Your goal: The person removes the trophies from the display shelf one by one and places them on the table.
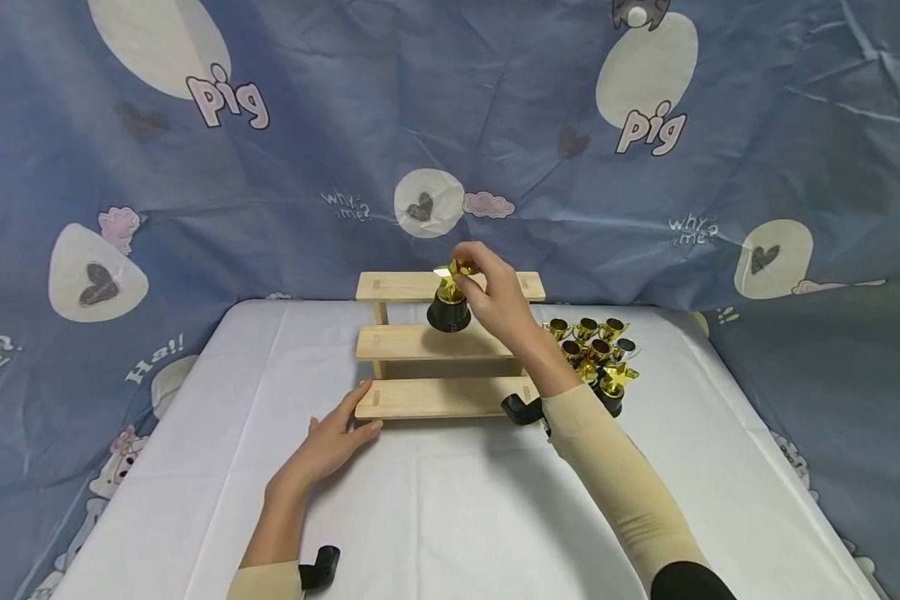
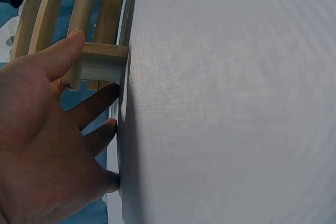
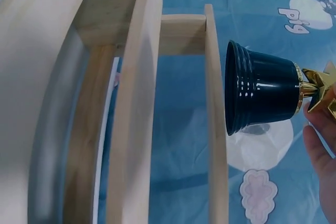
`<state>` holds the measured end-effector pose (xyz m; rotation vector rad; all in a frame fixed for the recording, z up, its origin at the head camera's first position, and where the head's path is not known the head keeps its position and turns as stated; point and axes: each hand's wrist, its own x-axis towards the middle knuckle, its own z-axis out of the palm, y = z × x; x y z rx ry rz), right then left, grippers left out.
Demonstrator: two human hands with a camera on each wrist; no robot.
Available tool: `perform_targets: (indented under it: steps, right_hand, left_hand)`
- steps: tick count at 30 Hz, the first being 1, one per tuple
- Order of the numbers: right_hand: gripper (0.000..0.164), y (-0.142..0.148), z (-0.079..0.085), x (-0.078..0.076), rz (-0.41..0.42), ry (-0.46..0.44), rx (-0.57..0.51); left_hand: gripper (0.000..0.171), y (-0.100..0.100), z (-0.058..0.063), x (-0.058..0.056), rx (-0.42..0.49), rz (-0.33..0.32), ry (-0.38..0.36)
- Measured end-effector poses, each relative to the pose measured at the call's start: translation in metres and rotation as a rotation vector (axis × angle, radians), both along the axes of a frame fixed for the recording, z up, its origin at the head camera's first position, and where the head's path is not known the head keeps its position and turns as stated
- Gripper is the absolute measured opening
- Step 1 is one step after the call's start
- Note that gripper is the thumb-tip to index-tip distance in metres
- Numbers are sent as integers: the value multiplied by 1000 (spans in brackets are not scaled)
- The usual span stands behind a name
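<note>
My right hand (image 1: 495, 292) pinches a small star trophy (image 1: 448, 310) by its gold star top, with its black base hanging down. In the head view it overlaps the upper part of a three-step wooden shelf (image 1: 435, 398). The right wrist view shows the trophy's black base (image 3: 265, 85) close to the edge of the top board (image 3: 214, 103). At the shelf's lower left corner, my left hand (image 1: 330, 437) rests with thumb and fingers spread. In the left wrist view its thumb (image 2: 71, 51) lies against the board's end and the other fingers extend toward the white cloth.
Several small trophies (image 1: 598, 350), mostly gold cups plus stars on black bases, stand grouped right of the shelf, beside my right forearm. A white cloth (image 1: 435, 508) covers the table. Behind it hangs a blue printed curtain (image 1: 532, 100).
</note>
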<state>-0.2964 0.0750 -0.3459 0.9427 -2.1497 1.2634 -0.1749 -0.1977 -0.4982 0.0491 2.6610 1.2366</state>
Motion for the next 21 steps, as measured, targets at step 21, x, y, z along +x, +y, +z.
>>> perform_targets:
  steps: [21]
  right_hand:
    - [22,34,-14,8,-57,-45,0]
  left_hand:
    - [77,-1,1,0,3,-18,7]
